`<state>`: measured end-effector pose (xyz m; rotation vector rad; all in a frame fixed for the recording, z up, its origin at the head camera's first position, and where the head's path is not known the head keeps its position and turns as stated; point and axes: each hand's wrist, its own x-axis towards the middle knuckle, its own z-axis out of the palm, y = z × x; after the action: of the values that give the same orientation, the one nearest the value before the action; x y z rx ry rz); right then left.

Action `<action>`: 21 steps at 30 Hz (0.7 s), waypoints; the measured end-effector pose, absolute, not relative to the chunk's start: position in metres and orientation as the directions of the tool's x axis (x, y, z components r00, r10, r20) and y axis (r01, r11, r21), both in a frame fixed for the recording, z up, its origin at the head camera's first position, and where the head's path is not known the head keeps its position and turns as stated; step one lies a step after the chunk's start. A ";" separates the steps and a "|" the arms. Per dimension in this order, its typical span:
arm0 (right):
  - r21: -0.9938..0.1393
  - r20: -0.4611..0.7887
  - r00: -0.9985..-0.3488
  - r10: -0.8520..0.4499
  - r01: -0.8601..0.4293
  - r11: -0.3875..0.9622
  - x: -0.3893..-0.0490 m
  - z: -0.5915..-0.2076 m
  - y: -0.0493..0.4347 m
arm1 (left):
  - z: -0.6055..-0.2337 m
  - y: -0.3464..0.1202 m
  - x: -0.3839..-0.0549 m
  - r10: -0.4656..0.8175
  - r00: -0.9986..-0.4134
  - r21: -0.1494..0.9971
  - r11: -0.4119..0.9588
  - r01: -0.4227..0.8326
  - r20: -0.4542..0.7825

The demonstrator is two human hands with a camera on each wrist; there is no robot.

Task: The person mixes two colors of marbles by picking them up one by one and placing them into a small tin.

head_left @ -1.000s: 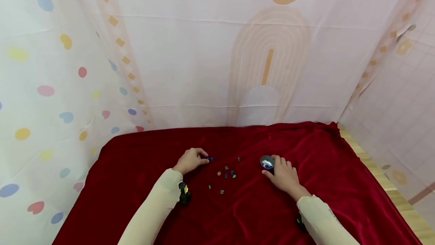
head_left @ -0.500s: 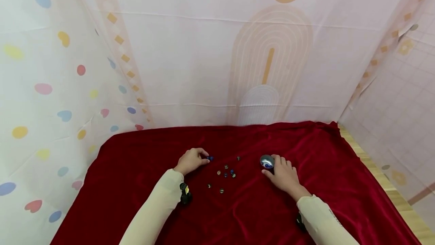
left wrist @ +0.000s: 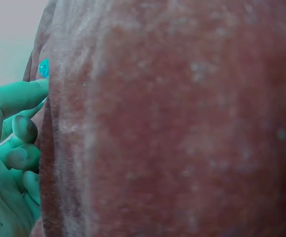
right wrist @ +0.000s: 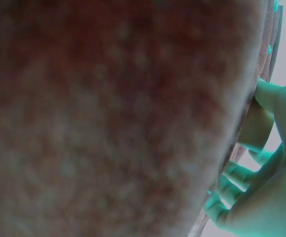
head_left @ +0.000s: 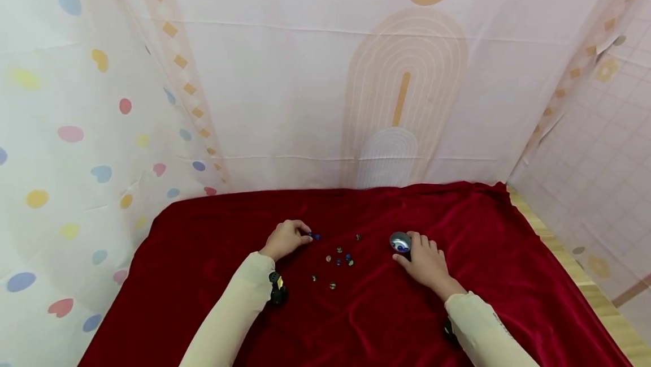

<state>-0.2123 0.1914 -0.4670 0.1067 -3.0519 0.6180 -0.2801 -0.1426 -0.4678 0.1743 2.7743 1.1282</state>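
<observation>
In the head view my left hand point(head_left: 287, 239) is low over the red cloth, thumb and forefinger pinching what looks like a small blue marble point(head_left: 309, 234), mostly covered by the fingertips. Just right of those fingertips lies another blue marble point(head_left: 317, 237). My right hand point(head_left: 426, 258) grips a small shiny metal bowl point(head_left: 400, 241), which has a few blue marbles point(head_left: 400, 248) inside. The left wrist view shows the left fingers point(left wrist: 22, 95) near a marble point(left wrist: 44, 68). At the right wrist view's edge, the thumb and fingers point(right wrist: 239, 174) are around the bowl point(right wrist: 256, 127).
Between the hands, several loose marbles point(head_left: 338, 262), some blue and some clear with coloured swirls, are scattered on the wrinkled red cloth point(head_left: 386, 322). Patterned curtains point(head_left: 285, 101) stand behind and at both sides. A strip of wooden surface point(head_left: 574, 273) shows at right.
Both hands stay almost in place. A slightly wider gap shows between the blue marble at the left fingertips and the one beside it. The bowl has not moved.
</observation>
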 end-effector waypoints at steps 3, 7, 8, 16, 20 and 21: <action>-0.386 0.039 -0.997 -0.063 -0.073 0.919 -0.212 -0.466 0.192 | -0.465 -0.142 -0.280 0.153 -0.985 0.701 0.711 0.056 -0.076; -0.389 0.037 -0.997 -0.064 -0.073 0.918 -0.212 -0.465 0.193 | -0.457 -0.137 -0.280 0.162 -0.985 0.703 0.708 0.073 -0.061; -0.391 0.038 -0.997 -0.065 -0.074 0.917 -0.212 -0.465 0.193 | -0.454 -0.135 -0.280 0.170 -0.984 0.705 0.705 0.081 -0.057; -0.395 0.046 -0.996 -0.072 -0.085 0.915 -0.212 -0.465 0.192 | -0.439 -0.119 -0.277 0.231 -0.973 0.714 0.680 0.167 0.008; -0.400 0.035 -0.997 -0.071 -0.079 0.913 -0.211 -0.465 0.190 | -0.436 -0.111 -0.274 0.243 -0.970 0.723 0.670 0.169 0.002; -0.401 0.031 -0.997 -0.072 -0.079 0.913 -0.211 -0.465 0.190 | -0.436 -0.109 -0.273 0.240 -0.971 0.730 0.664 0.158 -0.007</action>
<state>-0.2106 0.1899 -0.4650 0.1205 -3.0565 0.6425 -0.2731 -0.1089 -0.4363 0.3324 2.7714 1.2011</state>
